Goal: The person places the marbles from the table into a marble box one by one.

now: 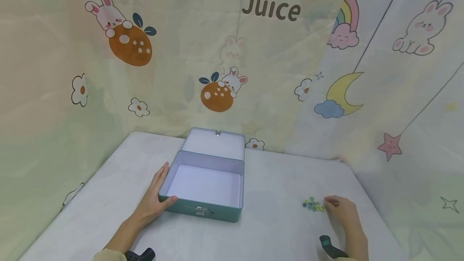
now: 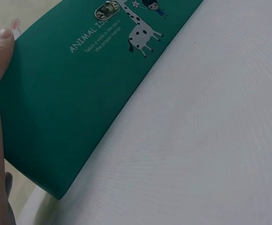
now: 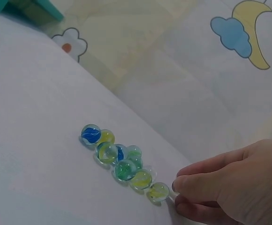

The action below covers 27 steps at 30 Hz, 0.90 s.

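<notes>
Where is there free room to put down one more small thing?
The white tabletop is bare between the green box and the marbles, and behind the marbles toward the back edge. The box floor is bare too. It is crowded around the marbles and right hand, and where the left hand holds the box.

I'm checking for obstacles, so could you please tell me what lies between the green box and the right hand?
In the head view, glass marbles lie beside the right hand, then only white tabletop up to the green box.
</notes>
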{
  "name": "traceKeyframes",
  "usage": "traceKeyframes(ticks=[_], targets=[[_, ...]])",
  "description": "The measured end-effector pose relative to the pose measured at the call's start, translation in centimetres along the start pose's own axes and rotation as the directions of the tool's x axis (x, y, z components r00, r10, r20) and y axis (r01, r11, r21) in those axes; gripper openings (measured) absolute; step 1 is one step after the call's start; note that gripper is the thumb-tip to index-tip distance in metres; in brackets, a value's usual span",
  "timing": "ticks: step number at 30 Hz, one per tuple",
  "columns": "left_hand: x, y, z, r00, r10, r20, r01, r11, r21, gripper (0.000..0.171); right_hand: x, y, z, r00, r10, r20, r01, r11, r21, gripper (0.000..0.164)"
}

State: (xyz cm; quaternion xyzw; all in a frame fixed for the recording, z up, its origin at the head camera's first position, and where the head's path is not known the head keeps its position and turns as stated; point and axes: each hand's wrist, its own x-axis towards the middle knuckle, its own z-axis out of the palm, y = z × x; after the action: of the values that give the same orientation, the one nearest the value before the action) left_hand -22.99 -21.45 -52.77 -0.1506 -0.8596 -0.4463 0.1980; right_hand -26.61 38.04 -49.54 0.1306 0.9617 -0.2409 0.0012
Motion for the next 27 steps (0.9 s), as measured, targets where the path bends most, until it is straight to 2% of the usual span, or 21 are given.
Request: traceKeyframes(ticks=[12,21,27], targets=[[0.0,-0.1,0.0,1.0,0.007,0.0,-0.007,1.0,-0.004,0.102,-0.2,-1.1,-0.6,0.997,-0.008,-0.08,0.006,1.0,-0.023,0.032],[0.1,0.2,0.0,1.0,-0.01,0.006,0.01,1.0,0.01,0.102,-1.4,-3.9,-1.3,0.974,-0.117,-0.192,0.124,0.992,0.027,0.03],[0.1,0.3,0.0,1.0,-0.01,0.006,0.01,1.0,-0.004,0.1,-1.4,-5.8,-0.9,0.97,-0.127,-0.209,0.142,0.988,0.06,0.031]])
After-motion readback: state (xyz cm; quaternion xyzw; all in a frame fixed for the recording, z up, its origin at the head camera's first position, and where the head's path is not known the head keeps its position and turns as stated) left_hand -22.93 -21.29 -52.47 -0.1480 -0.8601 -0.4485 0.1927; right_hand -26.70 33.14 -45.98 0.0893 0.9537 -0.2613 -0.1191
